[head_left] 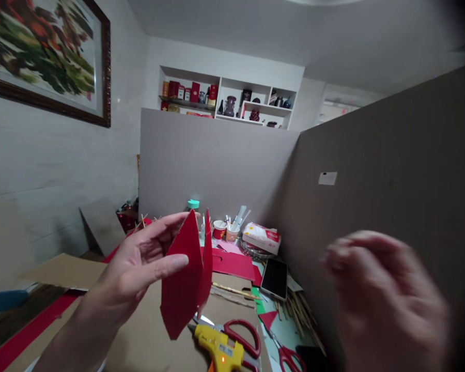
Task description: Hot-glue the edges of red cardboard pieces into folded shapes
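Note:
My left hand (147, 258) grips a folded piece of red cardboard (182, 289), thumb on its near face and fingers behind it. The piece has pointed ends, and a second narrow red panel stands beside the first. Off to the right, my right hand (383, 299) is raised and blurred, its fingers curled together; whatever is in them, if anything, cannot be made out. Below the red piece lies a yellow glue gun (219, 347) with a small orange light lit. Red-handled scissors (242, 336) lie against it, partly behind it.
Brown cardboard (139, 330) covers much of the table. At right lie a phone (274, 279), thin sticks (300, 315) and more red-handled scissors (289, 357). Farther back stand paper cups (232, 235) and a tissue pack (261, 237). Grey partitions (217, 165) enclose the back and right.

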Demonstrator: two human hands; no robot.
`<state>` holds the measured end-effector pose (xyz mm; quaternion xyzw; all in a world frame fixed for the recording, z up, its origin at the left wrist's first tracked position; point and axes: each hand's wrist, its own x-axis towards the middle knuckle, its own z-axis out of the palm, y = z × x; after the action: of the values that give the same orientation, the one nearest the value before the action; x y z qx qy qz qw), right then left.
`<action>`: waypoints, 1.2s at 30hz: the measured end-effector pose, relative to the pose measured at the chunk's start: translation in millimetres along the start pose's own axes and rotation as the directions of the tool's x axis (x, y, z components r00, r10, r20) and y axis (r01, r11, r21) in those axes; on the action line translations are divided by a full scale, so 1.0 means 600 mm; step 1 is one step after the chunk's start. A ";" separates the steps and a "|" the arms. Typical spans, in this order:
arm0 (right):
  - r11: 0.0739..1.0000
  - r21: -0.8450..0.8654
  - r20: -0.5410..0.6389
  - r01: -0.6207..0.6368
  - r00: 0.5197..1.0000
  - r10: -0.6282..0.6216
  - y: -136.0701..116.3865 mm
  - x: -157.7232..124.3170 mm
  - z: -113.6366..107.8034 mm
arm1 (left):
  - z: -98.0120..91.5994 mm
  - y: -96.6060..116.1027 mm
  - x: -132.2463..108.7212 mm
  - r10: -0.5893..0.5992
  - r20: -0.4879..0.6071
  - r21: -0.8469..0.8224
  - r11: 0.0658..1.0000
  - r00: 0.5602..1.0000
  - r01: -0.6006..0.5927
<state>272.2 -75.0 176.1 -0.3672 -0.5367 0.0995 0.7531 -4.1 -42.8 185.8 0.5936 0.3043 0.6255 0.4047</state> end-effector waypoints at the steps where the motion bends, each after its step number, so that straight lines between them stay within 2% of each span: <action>1: 0.998 0.038 0.099 -0.059 0.994 0.055 -0.008 -0.010 0.028 | 0.000 -0.005 -0.004 -0.005 0.030 -0.012 1.000 1.000 0.005; 2: 0.990 0.062 0.242 -0.130 0.964 0.111 -0.014 -0.019 0.052 | 0.001 -0.010 -0.007 0.000 0.063 -0.027 1.000 0.998 0.001; 3: 0.987 0.080 0.423 -0.141 0.901 0.094 -0.019 -0.027 0.073 | 0.001 -0.015 -0.011 0.013 0.098 -0.040 0.999 0.995 -0.009; 4: 0.982 0.078 0.530 -0.174 0.841 0.107 -0.023 -0.034 0.089 | 0.001 -0.019 -0.014 0.031 0.129 -0.048 0.999 0.991 -0.025; 6: 0.970 0.108 0.640 -0.219 0.762 0.101 -0.028 -0.044 0.107 | 0.001 -0.027 -0.019 0.058 0.162 -0.039 0.998 0.985 -0.052; 7: 0.971 0.107 0.669 -0.212 0.738 0.088 -0.029 -0.048 0.111 | 0.001 -0.030 -0.021 0.065 0.162 -0.023 0.998 0.985 -0.062; 9: 0.986 0.098 0.678 -0.135 0.735 0.033 -0.030 -0.054 0.114 | 0.005 -0.036 -0.024 0.062 0.148 0.002 0.998 0.987 -0.063; 12: 0.997 0.068 0.625 0.021 0.779 -0.059 -0.028 -0.063 0.115 | 0.017 -0.040 -0.029 0.059 0.102 -0.031 0.998 0.993 -0.056; 17: 0.993 0.067 0.594 0.098 0.796 -0.118 -0.028 -0.066 0.119 | 0.041 -0.032 -0.033 0.037 0.073 -0.157 0.987 0.997 -0.025; 21: 0.997 0.068 0.634 0.040 0.769 -0.074 -0.032 -0.063 0.116 | 0.048 -0.021 -0.031 -0.067 0.086 -0.282 0.955 0.994 0.089; 25: 0.994 0.101 0.656 -0.030 0.753 -0.044 -0.036 -0.061 0.112 | 0.049 -0.018 -0.029 -0.135 0.123 -0.299 0.940 0.983 0.167; 29: 0.998 0.064 0.651 -0.028 0.759 -0.021 -0.037 -0.057 0.112 | 0.052 -0.024 -0.034 -0.101 0.123 -0.274 0.953 0.987 0.131; 33: 0.999 0.017 0.691 -0.047 0.723 0.022 -0.036 -0.057 0.112 | 0.052 -0.031 -0.043 -0.070 0.108 -0.238 0.967 0.992 0.095; 36: 0.997 0.012 0.699 -0.071 0.714 0.042 -0.037 -0.060 0.111 | 0.048 -0.033 -0.045 -0.068 0.121 -0.210 0.973 0.990 0.092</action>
<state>193.4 -80.4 174.7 -0.3044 -0.7675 0.2639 0.4987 26.6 -59.2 158.6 0.5679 0.2353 0.6034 0.5079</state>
